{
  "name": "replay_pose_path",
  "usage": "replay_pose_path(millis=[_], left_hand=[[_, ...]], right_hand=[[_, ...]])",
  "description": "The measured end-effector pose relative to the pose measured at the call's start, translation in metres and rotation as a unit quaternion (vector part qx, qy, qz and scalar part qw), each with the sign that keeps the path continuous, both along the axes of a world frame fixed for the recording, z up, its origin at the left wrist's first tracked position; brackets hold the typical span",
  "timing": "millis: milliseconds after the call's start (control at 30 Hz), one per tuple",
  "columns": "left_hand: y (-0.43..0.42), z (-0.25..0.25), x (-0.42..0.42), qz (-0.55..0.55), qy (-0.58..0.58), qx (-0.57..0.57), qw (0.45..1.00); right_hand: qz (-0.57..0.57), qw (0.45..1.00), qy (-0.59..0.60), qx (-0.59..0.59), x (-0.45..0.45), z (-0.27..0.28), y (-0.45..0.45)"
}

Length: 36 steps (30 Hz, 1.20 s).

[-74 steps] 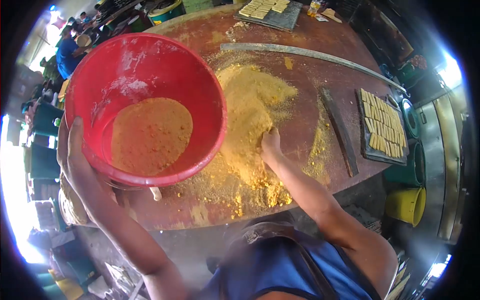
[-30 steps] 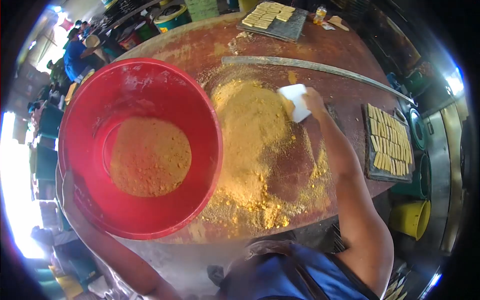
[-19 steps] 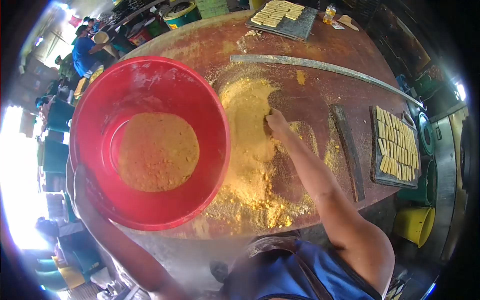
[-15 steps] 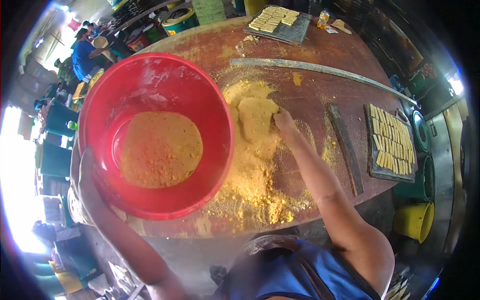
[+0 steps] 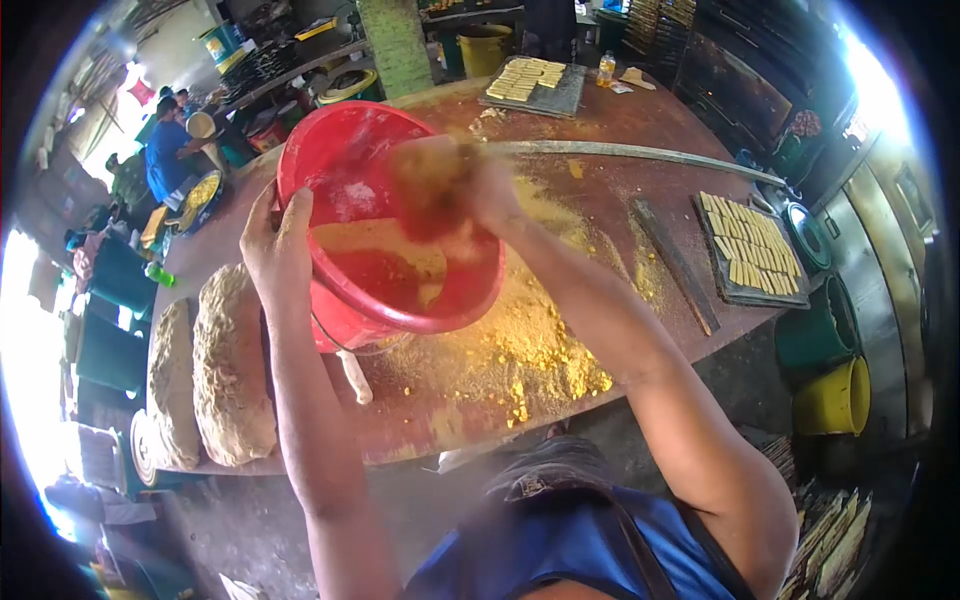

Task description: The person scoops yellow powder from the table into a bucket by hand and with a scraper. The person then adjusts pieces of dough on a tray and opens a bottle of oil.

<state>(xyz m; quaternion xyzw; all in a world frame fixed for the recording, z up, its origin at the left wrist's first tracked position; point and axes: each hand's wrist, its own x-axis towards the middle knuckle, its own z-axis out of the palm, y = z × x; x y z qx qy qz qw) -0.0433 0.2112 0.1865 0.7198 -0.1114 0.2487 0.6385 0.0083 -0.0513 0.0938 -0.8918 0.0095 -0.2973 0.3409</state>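
Tipping the red bucket [image 5: 328,160] toward the right hand [image 5: 490,198] and working low should limit spills. Left hand [image 5: 278,250] has hold of bucket's side, fingers parted; right is blurred at the mouth, grip and contents unclear. Bucket tilts over desk [image 5: 435,428], yellow crumb [image 5: 365,238] inside, loose crumbs [image 5: 540,345] beside.

Bakery-type workshop: big floury desk [image 5: 440,425], trays of cut dough strips [image 5: 752,245], dough logs [image 5: 233,370], buckets [image 5: 832,397], co-worker [image 5: 168,150] behind.
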Motion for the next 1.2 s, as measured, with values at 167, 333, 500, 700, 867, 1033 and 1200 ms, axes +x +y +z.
replay_pose_path(millis=[167, 333, 500, 700, 867, 1033, 1200], left_hand=[[0.015, 0.008, -0.010, 0.006, 0.042, -0.009, 0.999], [0.032, 0.013, -0.023, 0.067, 0.095, -0.075, 0.990], [0.057, 0.006, -0.025, 0.262, 0.137, 0.023, 0.955], [0.049, 0.010, -0.047, 0.242, 0.195, 0.057, 0.949], [0.043, -0.002, -0.050, 0.344, 0.149, 0.150, 0.915], [0.089, -0.004, -0.062, 0.300, 0.226, 0.157, 0.913], [0.033, 0.004, -0.042, 0.297, 0.147, 0.080, 0.940]], right_hand=[[0.023, 0.997, 0.021, 0.065, -0.024, 0.030, -0.060], [-0.087, 0.982, 0.132, 0.103, 0.014, -0.078, -0.252], [-0.213, 0.938, 0.261, 0.079, 0.068, -0.213, -0.385], [-0.045, 0.973, 0.224, -0.016, 0.201, -0.234, -0.352], [0.121, 0.959, 0.253, -0.039, 0.273, -0.235, -0.283], [0.290, 0.839, 0.459, -0.042, 0.229, -0.206, -0.172], [0.305, 0.778, 0.479, 0.271, 0.150, -0.217, -0.158]])
